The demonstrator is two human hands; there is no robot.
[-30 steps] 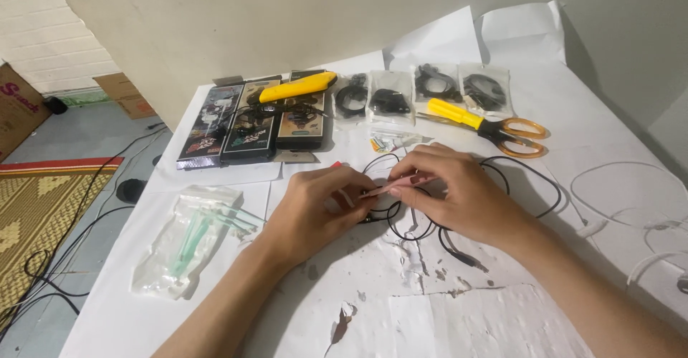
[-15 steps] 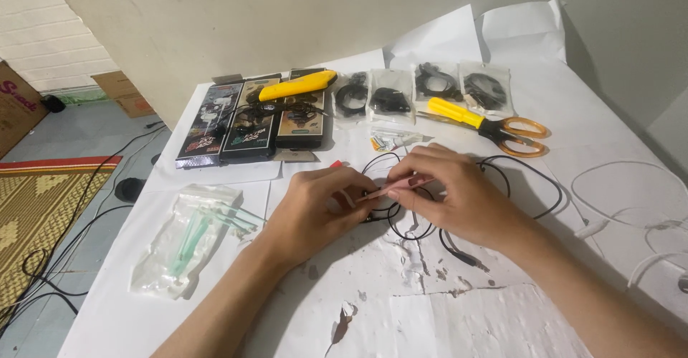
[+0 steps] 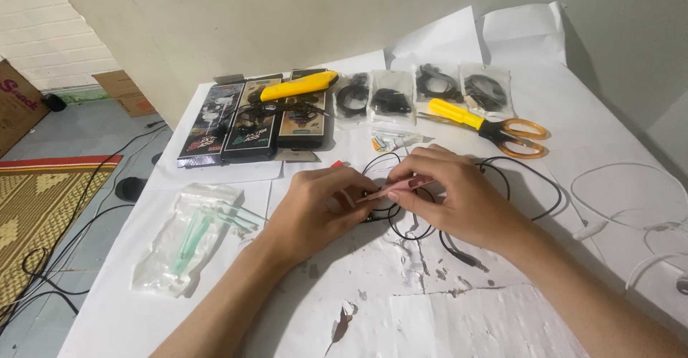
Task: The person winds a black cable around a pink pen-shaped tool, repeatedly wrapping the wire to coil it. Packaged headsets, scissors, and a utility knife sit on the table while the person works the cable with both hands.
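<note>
My left hand (image 3: 315,204) and my right hand (image 3: 451,193) meet over the middle of the white table (image 3: 573,114). Both pinch a thin pinkish strip (image 3: 405,184) held between their fingertips. Under the hands lies a coiled black cable (image 3: 401,218), whose loops spread toward the right. A small red piece (image 3: 337,164) peeks out just above my left hand. What else the fingers enclose is hidden.
Three dark flat boxes (image 3: 251,118) lie at the back left with a yellow utility knife (image 3: 299,86) on them. Bagged black cables (image 3: 423,89), a yellow screwdriver (image 3: 455,113) and orange-handled scissors (image 3: 516,136) sit behind. A clear bag of green-tipped sticks (image 3: 190,232) lies left; white cables (image 3: 631,207) right.
</note>
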